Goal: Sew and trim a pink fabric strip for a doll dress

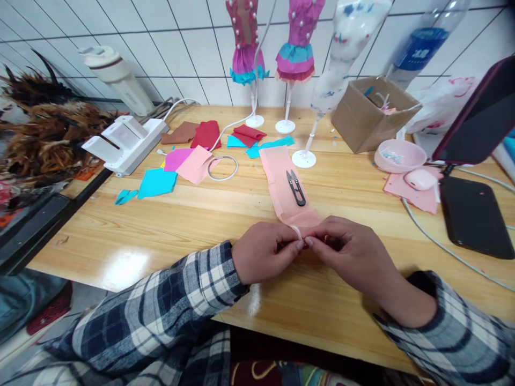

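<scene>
A long peach strip of crepe-like material (pixel 280 179) lies on the wooden table, its near end raised between my hands. My left hand (pixel 267 252) pinches that end between thumb and forefinger; a thin white band curls beside those fingertips. Close against it, my right hand (pixel 354 252) pinches the same edge, the two thumbs almost touching. What sits exactly between the fingertips is mostly hidden. Black thread snips (pixel 296 188) rest on the strip, just beyond my hands, with their blades pointing away.
Two small dress forms in ruffled skirts (pixel 245 59) (pixel 295 59) and a bare white form (pixel 309 158) stand behind. Coloured pieces (pixel 156 183) lie left, near a white power strip (pixel 137 147). A cardboard box (pixel 362 118), pink bowl (pixel 400 155), phone (pixel 477 214) and cable are right.
</scene>
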The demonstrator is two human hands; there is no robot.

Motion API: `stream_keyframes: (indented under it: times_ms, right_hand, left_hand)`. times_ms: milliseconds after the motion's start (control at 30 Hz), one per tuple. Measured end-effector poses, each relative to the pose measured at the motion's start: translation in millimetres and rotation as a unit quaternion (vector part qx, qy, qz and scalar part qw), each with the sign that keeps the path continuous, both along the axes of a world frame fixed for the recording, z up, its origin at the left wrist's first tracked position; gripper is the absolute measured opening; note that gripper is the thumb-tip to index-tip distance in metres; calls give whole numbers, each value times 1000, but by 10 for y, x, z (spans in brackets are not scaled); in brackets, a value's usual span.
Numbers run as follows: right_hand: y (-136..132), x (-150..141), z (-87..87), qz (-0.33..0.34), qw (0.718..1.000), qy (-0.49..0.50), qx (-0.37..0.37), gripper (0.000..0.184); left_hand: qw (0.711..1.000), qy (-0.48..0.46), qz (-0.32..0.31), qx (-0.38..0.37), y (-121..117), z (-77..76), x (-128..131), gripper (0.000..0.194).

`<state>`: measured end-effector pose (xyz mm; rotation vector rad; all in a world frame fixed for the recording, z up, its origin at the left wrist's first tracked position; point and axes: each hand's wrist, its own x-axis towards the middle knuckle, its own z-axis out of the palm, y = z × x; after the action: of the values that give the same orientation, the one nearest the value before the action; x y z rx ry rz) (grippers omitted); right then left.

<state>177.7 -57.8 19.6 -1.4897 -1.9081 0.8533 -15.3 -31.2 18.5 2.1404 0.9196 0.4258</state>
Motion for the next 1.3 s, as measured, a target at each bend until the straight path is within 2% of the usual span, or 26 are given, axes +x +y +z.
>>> stream_keyframes:
  times_ms: [367,800,1100,1300]
  right_hand:
    - [-10,-6,-18,-2,1000,7,-16,11]
    - [-17,-14,-43,-2,1000,-4,6,11]
    - [-67,6,-86,25,995,-31,96,12]
    - [-60,14,-112,28,992,-36,115,13]
  left_hand:
    - [1000,-14,20,-15,1,-5,11,29]
    - [999,-22,19,-44,26,-31,-6,33]
    - [998,-23,44,-40,24,-21,17,29]
    - [998,-31,51,-35,19,-54,38,25]
